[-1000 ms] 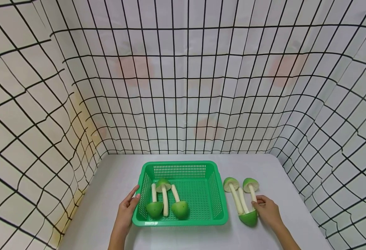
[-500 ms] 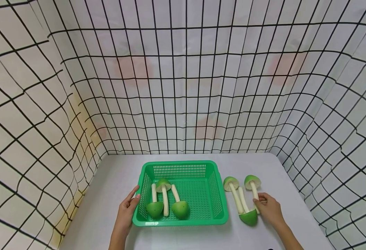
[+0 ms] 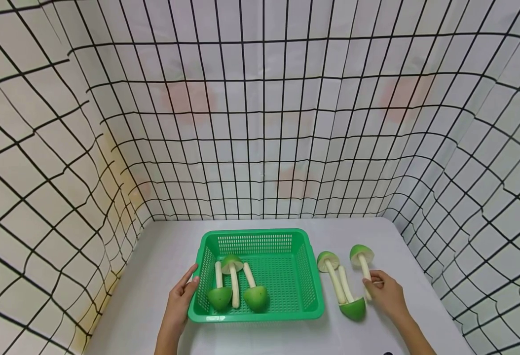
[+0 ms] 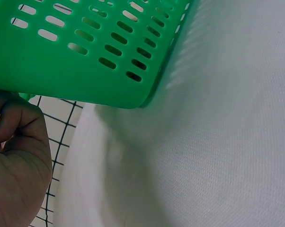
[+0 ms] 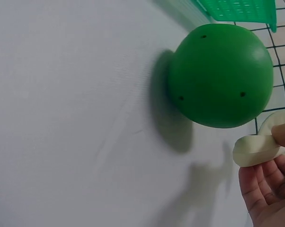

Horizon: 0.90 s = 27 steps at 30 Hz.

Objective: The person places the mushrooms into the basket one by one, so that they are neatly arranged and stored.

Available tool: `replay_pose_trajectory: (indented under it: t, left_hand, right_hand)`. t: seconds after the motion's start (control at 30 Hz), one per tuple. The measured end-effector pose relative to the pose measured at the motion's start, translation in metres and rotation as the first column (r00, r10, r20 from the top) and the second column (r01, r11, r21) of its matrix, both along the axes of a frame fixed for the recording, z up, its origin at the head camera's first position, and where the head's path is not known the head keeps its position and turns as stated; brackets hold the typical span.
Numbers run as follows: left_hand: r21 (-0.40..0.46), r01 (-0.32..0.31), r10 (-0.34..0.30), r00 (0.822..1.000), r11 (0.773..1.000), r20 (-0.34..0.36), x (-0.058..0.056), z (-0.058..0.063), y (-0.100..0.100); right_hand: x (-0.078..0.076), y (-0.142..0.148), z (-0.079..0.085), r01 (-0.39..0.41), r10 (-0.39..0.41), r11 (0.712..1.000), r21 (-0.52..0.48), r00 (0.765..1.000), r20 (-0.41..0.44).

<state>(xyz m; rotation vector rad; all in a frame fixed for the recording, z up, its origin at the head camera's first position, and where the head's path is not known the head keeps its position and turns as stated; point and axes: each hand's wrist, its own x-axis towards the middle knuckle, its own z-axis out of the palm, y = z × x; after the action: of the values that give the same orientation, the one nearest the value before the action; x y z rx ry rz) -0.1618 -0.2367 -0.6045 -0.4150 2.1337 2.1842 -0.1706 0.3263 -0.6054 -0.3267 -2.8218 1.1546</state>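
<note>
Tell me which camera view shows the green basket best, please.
The head view, because it shows the green basket almost whole, inside included. The left wrist view shows only some slotted wall; the right wrist view, a small part near the top.

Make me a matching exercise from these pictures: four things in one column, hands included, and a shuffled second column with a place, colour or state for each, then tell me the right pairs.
Things
1. basket
2. right hand
3. tabletop
4. left hand

Place, colour or state
A. white
B. at the left end of the basket
C. has three green-capped, mushroom-shaped pieces inside
D. pinches a pale stem

Right pairs
1-C, 2-D, 3-A, 4-B
</note>
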Motion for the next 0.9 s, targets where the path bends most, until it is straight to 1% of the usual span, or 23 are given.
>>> replay_pose_trajectory:
  t: [0.2, 0.33, 0.63, 0.77, 0.9]
  left_hand:
    - [-0.003, -0.009, 0.009, 1.0, 1.0, -0.004, 0.001, 0.001, 0.0]
    - [0.005, -0.004, 0.004, 1.0, 1.0, -0.006, 0.001, 0.001, 0.0]
    - [0.015, 0.004, -0.004, 1.0, 1.0, 0.013, -0.001, -0.002, 0.0]
    - [0.019, 0.008, -0.008, 1.0, 1.0, 0.017, -0.001, -0.001, -0.001]
    - [0.018, 0.006, -0.006, 1.0, 1.0, 0.018, -0.001, 0.0, 0.0]
  right_hand:
    - [0.002, -0.005, 0.012, 0.003, -0.004, 1.0, -0.02, 1.0, -0.027]
    - [0.001, -0.009, 0.018, -0.003, 0.002, 1.0, -0.024, 0.999, -0.047]
    - [-0.003, -0.017, 0.028, -0.025, 0.019, 0.999, -0.039, 0.99, -0.139]
    - [-0.004, -0.024, 0.034, -0.026, 0.017, 0.997, -0.071, 0.992, -0.127]
    - [-0.006, -0.03, 0.036, -0.04, 0.027, 0.993, -0.109, 0.993, -0.117]
